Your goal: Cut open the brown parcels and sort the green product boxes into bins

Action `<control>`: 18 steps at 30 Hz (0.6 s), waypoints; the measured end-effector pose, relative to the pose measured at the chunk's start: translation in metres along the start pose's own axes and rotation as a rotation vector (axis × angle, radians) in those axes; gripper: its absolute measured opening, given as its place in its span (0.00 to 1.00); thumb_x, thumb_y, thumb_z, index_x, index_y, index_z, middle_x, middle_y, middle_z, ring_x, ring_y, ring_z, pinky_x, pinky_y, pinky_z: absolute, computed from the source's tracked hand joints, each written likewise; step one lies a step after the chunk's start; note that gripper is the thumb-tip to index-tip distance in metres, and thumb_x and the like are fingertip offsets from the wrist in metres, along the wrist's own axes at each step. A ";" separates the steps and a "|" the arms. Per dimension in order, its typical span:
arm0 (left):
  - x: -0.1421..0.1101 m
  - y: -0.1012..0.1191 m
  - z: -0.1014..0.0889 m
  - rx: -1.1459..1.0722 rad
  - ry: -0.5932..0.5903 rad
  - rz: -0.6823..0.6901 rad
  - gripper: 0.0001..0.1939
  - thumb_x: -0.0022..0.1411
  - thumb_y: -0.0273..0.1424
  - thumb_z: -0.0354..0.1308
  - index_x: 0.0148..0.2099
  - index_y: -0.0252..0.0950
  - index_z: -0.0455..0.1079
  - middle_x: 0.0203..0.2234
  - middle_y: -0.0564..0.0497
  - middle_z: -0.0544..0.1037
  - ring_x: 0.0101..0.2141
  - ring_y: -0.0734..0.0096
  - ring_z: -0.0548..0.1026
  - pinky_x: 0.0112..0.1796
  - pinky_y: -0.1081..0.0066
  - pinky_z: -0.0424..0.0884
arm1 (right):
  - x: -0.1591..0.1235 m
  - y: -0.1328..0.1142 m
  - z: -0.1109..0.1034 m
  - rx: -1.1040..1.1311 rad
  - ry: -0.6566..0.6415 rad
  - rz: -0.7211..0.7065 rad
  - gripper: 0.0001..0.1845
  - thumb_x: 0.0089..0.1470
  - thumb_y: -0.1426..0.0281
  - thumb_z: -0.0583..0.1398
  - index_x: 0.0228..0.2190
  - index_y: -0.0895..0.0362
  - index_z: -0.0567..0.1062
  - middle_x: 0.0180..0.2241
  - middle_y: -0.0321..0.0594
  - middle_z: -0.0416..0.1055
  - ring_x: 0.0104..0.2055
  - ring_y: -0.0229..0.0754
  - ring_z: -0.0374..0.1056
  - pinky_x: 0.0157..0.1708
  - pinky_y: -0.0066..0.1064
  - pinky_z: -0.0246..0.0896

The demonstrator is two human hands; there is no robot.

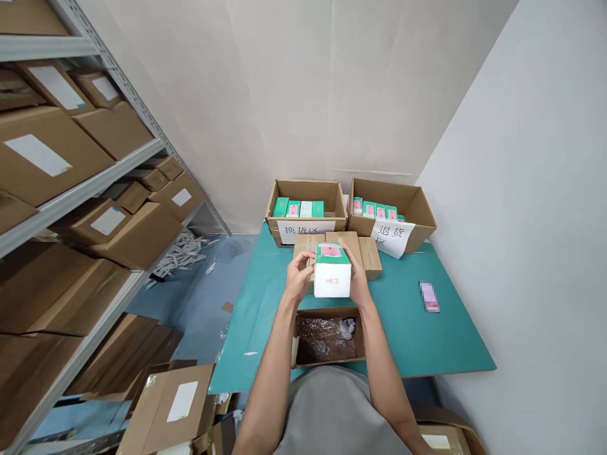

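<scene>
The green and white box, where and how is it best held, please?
Probably by the left and right sides of the box, one hand from each: it is straight-edged, its white end faces the wearer, and the right hand lies along one side.

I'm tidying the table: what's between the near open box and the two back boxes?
In the head view: brown cartons, partly hidden by the held box.

Held box [332, 280]: far side hidden; pink item [429, 296] blurred.
</scene>
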State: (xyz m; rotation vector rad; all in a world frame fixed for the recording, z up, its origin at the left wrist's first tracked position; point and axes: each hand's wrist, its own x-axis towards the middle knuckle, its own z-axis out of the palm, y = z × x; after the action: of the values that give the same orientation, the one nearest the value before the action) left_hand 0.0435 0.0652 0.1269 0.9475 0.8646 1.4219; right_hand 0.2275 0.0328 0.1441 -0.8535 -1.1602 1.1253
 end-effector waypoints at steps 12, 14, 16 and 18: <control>0.016 -0.017 0.009 -0.012 -0.002 -0.012 0.25 0.53 0.43 0.79 0.51 0.41 0.80 0.50 0.46 0.85 0.48 0.58 0.82 0.51 0.63 0.79 | 0.017 0.009 -0.013 -0.075 0.168 0.049 0.34 0.54 0.59 0.75 0.61 0.50 0.81 0.66 0.49 0.80 0.73 0.58 0.73 0.71 0.54 0.74; 0.020 -0.018 0.008 0.035 0.005 -0.010 0.23 0.56 0.45 0.78 0.49 0.41 0.80 0.48 0.47 0.83 0.41 0.65 0.79 0.45 0.67 0.77 | 0.018 0.017 -0.014 -0.053 0.225 0.097 0.32 0.54 0.52 0.76 0.56 0.50 0.80 0.59 0.50 0.84 0.65 0.59 0.79 0.63 0.52 0.80; 0.023 -0.017 0.009 0.106 0.011 -0.019 0.26 0.58 0.48 0.78 0.52 0.40 0.82 0.48 0.47 0.83 0.40 0.65 0.76 0.43 0.68 0.74 | 0.018 0.024 -0.014 0.004 0.261 0.193 0.32 0.55 0.46 0.74 0.53 0.50 0.79 0.53 0.47 0.87 0.56 0.57 0.84 0.52 0.48 0.86; 0.025 -0.017 0.014 0.171 -0.006 -0.023 0.30 0.60 0.52 0.78 0.58 0.40 0.83 0.48 0.46 0.81 0.42 0.62 0.76 0.43 0.67 0.73 | 0.016 0.033 -0.015 0.093 0.269 0.309 0.33 0.57 0.41 0.72 0.52 0.50 0.79 0.49 0.44 0.88 0.47 0.53 0.85 0.39 0.42 0.87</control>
State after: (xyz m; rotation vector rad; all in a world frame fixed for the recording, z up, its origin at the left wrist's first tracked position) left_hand 0.0627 0.0909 0.1189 1.0662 1.0020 1.3406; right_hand 0.2348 0.0570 0.1141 -1.0997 -0.7648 1.2586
